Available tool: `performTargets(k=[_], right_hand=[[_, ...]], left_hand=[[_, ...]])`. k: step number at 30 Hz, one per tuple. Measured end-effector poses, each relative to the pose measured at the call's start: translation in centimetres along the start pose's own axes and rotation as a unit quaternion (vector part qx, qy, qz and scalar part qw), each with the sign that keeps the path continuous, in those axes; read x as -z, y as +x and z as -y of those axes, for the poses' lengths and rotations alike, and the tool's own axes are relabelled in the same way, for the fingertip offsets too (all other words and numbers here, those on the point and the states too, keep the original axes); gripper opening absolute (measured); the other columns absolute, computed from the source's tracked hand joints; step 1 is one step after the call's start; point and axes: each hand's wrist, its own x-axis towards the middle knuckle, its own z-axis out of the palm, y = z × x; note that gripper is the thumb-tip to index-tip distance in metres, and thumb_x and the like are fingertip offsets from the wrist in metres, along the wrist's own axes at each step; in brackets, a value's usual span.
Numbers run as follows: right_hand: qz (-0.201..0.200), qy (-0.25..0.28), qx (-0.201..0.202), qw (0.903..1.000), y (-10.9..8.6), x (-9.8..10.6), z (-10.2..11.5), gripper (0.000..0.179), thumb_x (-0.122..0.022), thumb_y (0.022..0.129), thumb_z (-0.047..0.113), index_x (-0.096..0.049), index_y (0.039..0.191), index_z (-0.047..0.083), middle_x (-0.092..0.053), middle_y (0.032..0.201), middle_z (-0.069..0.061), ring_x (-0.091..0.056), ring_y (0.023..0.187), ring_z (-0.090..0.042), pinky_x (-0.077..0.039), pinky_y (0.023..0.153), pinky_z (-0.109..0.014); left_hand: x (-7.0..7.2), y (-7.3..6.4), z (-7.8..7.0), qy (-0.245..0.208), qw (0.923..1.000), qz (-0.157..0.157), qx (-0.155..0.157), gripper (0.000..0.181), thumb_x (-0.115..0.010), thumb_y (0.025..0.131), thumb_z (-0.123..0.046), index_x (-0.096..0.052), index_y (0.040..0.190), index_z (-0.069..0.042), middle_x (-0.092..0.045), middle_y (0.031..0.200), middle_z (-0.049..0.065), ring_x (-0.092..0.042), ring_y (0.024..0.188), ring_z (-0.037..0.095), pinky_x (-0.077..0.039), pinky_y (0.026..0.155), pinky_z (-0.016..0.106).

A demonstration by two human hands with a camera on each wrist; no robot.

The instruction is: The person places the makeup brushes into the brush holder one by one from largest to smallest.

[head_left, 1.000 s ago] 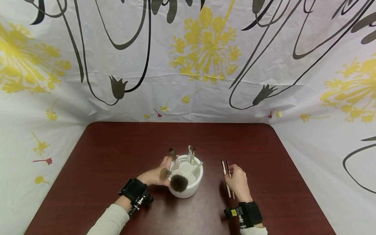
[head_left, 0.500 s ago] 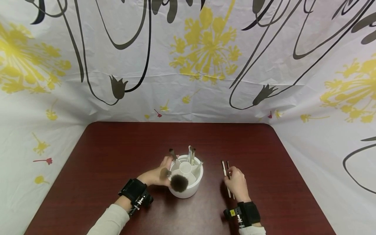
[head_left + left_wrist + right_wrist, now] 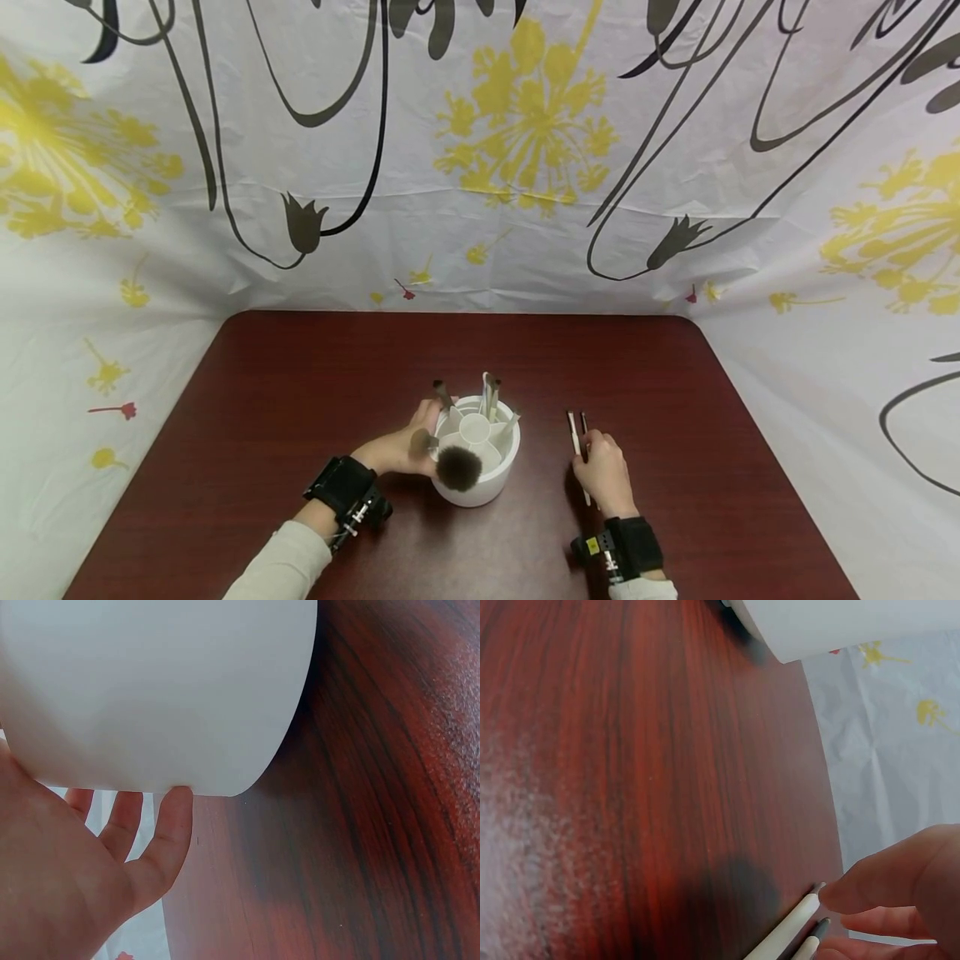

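A white round brush holder (image 3: 472, 498) with compartments stands on the table; several makeup brushes rise from it, including a big fluffy one (image 3: 459, 468). My left hand (image 3: 397, 450) grips its left side, the fingers (image 3: 174, 825) curving along its lower edge in the left wrist view. To the right, two slim light-handled brushes lie side by side: a white one (image 3: 575, 433) and a dark-tipped one (image 3: 810, 943). My right hand (image 3: 603, 477) is over them, thumb and fingers at their upper parts. I cannot tell whether it pinches one.
The dark red wooden table (image 3: 337, 358) has rounded far corners. A white patterned cloth (image 3: 480, 250) hangs behind it and along both sides. Black wrist cameras sit on both wrists, the right one (image 3: 588, 546) low over the table.
My right hand has shifted slightly down along the two brushes, which lie nearly where they were. The left hand and the brush holder have stayed still.
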Motion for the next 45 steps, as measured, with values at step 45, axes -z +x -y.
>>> performTargets(k=[45], right_hand=[[-0.042,-0.005,0.022,0.9989,0.2,-1.6,-0.2,0.019,-0.062,0.068,-0.008,-0.057,0.086,-0.005,-0.054,0.07,-0.01,-0.055,0.064,-0.026,-0.046,0.056,-0.039]], left_hand=[[-0.1,-0.1,0.1,-0.001,1.0,-0.002,-0.004,0.103,-0.081,0.059,-0.024,-0.017,0.136,0.0,-0.023,0.127,0.026,-0.023,0.119,0.039,-0.031,0.092,0.054]])
